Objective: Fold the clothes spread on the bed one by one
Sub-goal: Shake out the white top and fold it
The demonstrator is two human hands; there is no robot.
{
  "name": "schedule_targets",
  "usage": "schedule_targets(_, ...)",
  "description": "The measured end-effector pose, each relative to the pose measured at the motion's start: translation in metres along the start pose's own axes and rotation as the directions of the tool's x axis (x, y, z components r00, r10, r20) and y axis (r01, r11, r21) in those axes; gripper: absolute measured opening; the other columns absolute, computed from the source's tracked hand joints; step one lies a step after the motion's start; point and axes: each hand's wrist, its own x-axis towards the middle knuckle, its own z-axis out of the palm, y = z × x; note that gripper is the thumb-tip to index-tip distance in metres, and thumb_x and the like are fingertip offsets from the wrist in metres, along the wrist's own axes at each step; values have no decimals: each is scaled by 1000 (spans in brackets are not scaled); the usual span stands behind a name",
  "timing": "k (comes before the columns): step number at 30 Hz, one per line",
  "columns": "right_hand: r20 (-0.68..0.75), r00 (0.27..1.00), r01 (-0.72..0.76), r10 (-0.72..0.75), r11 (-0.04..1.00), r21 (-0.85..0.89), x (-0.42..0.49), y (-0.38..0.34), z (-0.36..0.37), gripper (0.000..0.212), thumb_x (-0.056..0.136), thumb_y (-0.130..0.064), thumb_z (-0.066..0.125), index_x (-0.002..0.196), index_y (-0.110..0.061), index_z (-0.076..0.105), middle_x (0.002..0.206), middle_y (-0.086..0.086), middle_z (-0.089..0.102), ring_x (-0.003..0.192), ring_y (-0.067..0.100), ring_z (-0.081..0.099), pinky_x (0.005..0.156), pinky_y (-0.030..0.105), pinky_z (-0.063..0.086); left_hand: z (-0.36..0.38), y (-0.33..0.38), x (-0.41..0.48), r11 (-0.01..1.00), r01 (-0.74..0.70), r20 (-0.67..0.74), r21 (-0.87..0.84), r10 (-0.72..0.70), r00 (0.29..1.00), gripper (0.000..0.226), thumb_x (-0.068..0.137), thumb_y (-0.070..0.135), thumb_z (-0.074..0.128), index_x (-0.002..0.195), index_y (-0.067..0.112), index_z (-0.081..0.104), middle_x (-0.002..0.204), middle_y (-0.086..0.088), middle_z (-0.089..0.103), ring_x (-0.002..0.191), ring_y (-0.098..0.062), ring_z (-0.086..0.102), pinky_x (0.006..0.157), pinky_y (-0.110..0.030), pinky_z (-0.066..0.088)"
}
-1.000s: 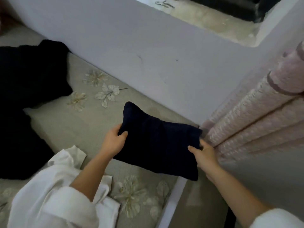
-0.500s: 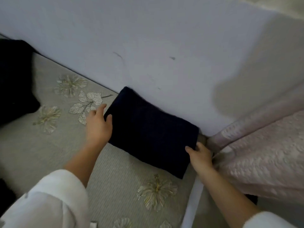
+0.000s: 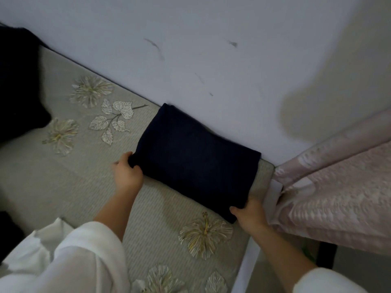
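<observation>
Wall [image 3: 211, 49]: pale, scuffed.
Bed [image 3: 63, 176]: grey flowered cover, running along the wall's foot.
Curtain [image 3: 338, 187]: pink, at the wall's right end.
Unfolded clothes [image 3: 19, 81]: dark heap by the wall, far left.
Folded garment [image 3: 196, 159]: navy, flat on the bed, back edge touching the wall.
Left hand [image 3: 128, 175]: clutches its left corner, away from the wall.
Right hand [image 3: 249, 214]: grasps its right corner, fingers seemingly tucked beneath.

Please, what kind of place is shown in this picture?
Probably a bedroom: a bed with a flower-patterned cover stands against a plain wall, a pink curtain hangs at its end, and a folded dark garment lies on it.
</observation>
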Motion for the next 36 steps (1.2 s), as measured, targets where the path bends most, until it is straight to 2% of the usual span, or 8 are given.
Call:
schedule_targets(3,-107,993,34,-44,995,-99,-14,-4,-3,47,86,-25,69,121,-3,48,105,9,63,93,25,61,65,23,41,-6,-2,-29,998,53,56,19,-54,997,61,92,13,55,147,13,29,145,-22,29,130,-36,36,106,-41,33)
schedule_targets(6,-149,970,167,-192,972,-167,-39,-5,-3,39,85,-28,69,109,-7,46,82,-7,50,78,16,54,53,21,33,-14,-13,-80,999,6,85,-37,-3,996,62,94,18,54,149,12,26,152,-19,23,136,-30,32,111,-38,29)
schedule_targets(10,4,952,298,-306,923,-243,-84,-4,3,44,88,-34,65,118,-8,46,98,-2,49,87,15,49,67,25,35,-28,-38,-163,994,2,125,-110,12,992,44,96,20,52,138,13,44,142,-10,42,126,-21,45,97,-25,34)
schedule_targets(13,128,923,385,-364,889,-248,-123,-6,13,36,88,-34,65,108,-10,47,105,5,51,88,18,51,70,28,38,-49,-62,-224,983,67,133,-169,-44,990,34,94,18,51,127,14,55,128,-5,59,114,-18,55,92,-26,42)
schedule_targets(18,354,869,459,-345,830,-318,-188,13,46,32,88,-30,64,109,-11,48,109,5,51,94,20,52,80,33,43,-87,-126,-313,964,196,25,-182,-195,980,27,91,17,52,115,16,63,111,-2,65,106,-19,60,85,-25,43)
schedule_targets(27,592,778,545,-211,695,-469,-267,78,132,27,89,-29,61,106,-9,55,104,9,58,92,24,56,78,31,43,-142,-265,-418,896,339,-384,-288,-432,816,31,89,9,55,119,15,57,122,-5,54,117,-23,47,94,-29,36)
schedule_targets(30,609,765,553,-210,699,-453,-287,87,161,23,92,-34,58,96,-11,57,95,6,60,87,21,56,77,32,44,-154,-308,-430,879,396,-410,-264,-474,779,41,88,11,59,129,12,51,137,-10,46,129,-27,35,105,-37,29)
schedule_targets(36,628,755,520,-190,757,-396,-336,105,229,30,91,-42,59,99,-14,55,91,-2,57,77,6,52,55,18,35,-188,-394,-433,868,462,-385,-182,-495,779,86,83,28,70,151,12,18,159,-13,8,146,-29,7,115,-44,13)
